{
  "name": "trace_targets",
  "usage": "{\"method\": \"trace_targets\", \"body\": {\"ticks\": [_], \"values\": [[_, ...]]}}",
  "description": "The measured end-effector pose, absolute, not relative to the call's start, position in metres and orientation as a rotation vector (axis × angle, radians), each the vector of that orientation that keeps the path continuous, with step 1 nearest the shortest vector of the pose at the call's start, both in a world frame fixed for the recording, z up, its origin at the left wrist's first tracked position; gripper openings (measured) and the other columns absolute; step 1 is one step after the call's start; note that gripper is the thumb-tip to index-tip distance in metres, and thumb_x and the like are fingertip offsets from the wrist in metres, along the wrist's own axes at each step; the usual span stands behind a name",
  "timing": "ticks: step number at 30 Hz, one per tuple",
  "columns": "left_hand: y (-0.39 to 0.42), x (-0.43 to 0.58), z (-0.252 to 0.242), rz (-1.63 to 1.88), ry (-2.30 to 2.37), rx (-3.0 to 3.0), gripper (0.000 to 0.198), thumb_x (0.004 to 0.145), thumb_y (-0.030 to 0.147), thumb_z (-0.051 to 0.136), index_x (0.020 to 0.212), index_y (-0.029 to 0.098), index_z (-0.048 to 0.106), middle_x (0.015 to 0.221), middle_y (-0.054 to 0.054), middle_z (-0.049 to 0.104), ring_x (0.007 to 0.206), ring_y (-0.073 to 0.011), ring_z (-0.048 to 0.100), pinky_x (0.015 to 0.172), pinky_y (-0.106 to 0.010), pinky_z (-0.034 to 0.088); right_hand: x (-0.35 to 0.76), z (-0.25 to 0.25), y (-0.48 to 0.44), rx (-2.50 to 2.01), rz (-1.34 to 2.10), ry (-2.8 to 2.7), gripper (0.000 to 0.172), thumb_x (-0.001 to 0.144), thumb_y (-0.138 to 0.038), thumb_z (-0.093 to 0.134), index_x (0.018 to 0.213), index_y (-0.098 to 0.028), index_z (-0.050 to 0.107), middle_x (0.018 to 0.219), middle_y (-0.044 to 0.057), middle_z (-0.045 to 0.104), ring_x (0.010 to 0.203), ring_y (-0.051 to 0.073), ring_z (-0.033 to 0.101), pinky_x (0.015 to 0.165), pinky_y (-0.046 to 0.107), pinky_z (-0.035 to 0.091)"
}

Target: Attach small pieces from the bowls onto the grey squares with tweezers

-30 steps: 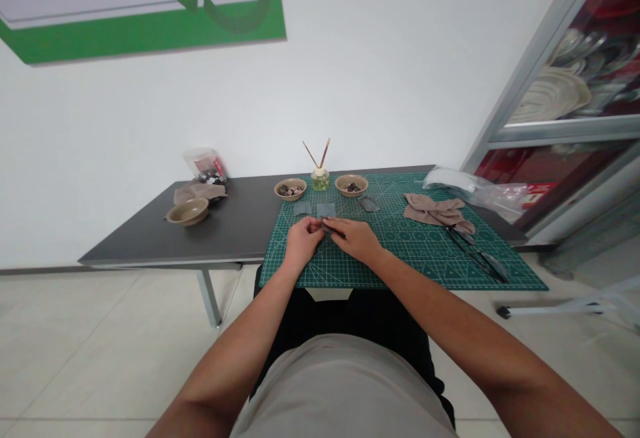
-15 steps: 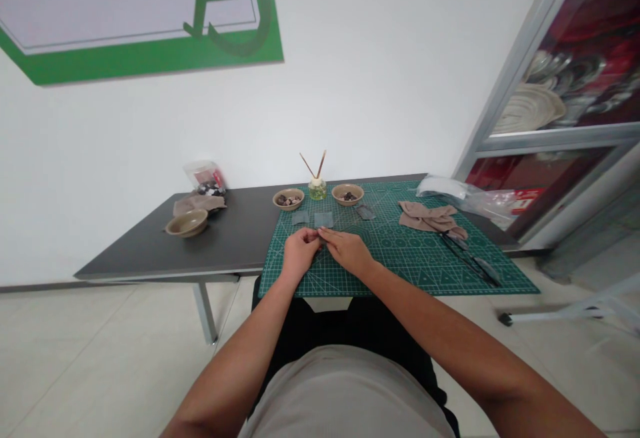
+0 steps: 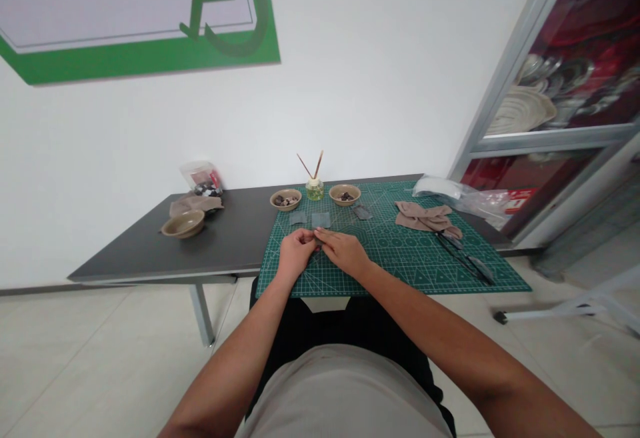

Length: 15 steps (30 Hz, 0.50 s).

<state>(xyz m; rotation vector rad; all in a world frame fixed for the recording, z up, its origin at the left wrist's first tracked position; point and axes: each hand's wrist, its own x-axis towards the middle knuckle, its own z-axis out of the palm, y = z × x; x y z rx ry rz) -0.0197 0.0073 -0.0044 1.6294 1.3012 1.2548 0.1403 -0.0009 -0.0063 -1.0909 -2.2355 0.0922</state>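
Note:
My left hand (image 3: 295, 251) and my right hand (image 3: 343, 249) meet over the near middle of a green cutting mat (image 3: 400, 258). Their fingertips pinch together on a small dark piece (image 3: 317, 241) that is mostly hidden. Just beyond the hands lie two small grey fabric squares (image 3: 310, 219). Both hands are closed, fingers curled inward.
Two tan bowls (image 3: 285, 199) (image 3: 345, 194) with small dark bits flank a reed diffuser (image 3: 315, 188) at the mat's far edge. Beige cloth (image 3: 425, 217) and dark scissors (image 3: 463, 257) lie on the right. An empty bowl (image 3: 183, 223), folded cloth and a plastic jar (image 3: 203, 178) sit left.
The view has tilted up slightly, so the table sits lower in the picture. Both hands stay pinched together at the same spot on the mat.

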Motion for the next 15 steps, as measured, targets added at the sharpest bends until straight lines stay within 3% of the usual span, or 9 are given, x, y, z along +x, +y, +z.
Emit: {"method": "trace_targets", "body": {"ticks": [15], "values": [[0.004,-0.020,-0.008,1.288,1.307,1.682,0.013,0.074,0.028,0.063,0.075,0.016,0.067,0.061,0.002,0.064,0.058,-0.0118,0.057,0.059,-0.023,0.043,0.140,-0.020,0.005,-1.067,-0.151,-2.188,0.042,0.088,-0.011,0.052,0.128,-0.019,0.058,0.128,0.007,0.062,0.111,0.018,0.063,0.094,0.031,0.054]]}}
